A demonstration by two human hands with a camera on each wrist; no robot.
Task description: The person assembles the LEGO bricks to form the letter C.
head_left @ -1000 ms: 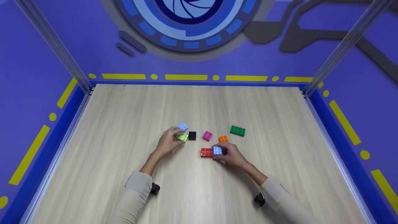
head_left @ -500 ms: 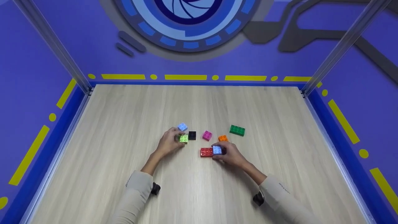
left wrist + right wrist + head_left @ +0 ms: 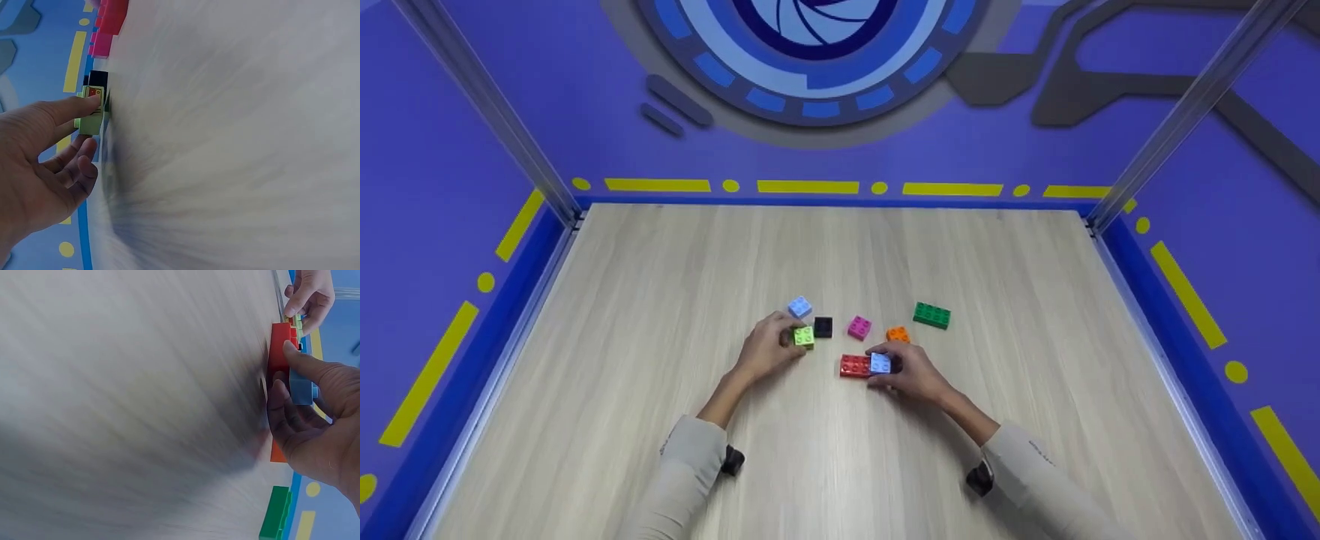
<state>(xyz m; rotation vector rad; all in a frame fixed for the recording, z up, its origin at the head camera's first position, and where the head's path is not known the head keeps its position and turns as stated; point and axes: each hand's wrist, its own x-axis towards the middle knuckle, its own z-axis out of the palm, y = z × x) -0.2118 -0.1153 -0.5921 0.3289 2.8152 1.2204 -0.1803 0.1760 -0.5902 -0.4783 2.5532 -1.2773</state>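
My left hand (image 3: 766,349) pinches a lime green toy building brick (image 3: 804,337) between thumb and fingers. In the left wrist view the thumb lies on a printed side of that lime brick (image 3: 89,125). Toward the right, a light blue brick (image 3: 880,363) sits on the right end of a longer red brick (image 3: 853,366). My right hand (image 3: 919,373) holds the light blue brick, thumb on one side and fingers on the other. The right wrist view has the thumb tip against the red brick (image 3: 278,349) too, beside the blue brick (image 3: 301,388).
Behind the hands lie a second light blue brick (image 3: 800,306), a black brick (image 3: 823,327), a pink brick (image 3: 859,327), an orange brick (image 3: 898,334) and a green brick (image 3: 932,315). Blue walls (image 3: 840,165) enclose the wooden table (image 3: 825,465) at back and sides.
My left hand has drawn the lime brick slightly toward me, away from the second light blue brick. My right hand has shifted a little left with the blue and red bricks.
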